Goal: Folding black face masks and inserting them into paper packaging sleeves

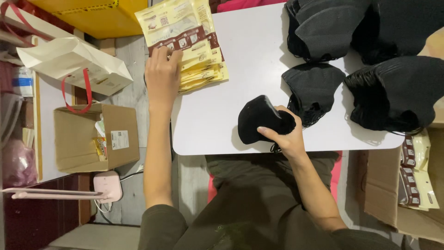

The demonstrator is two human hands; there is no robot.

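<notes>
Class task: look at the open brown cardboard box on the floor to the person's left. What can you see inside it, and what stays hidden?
Inside the cardboard box, a few yellow packets show near its open edge. The box's closed side covers the rest, so its deeper contents cannot be seen.

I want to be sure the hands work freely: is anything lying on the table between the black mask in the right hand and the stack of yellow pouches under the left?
Nothing visible does. The right hand grips the black mask, the left hand rests on the yellow pouches, and the white table between them is bare.

Small white table (259, 51) over grey plank floor (132, 65), open cardboard box (78, 139) and white paper bag (69, 60) alongside.
</notes>
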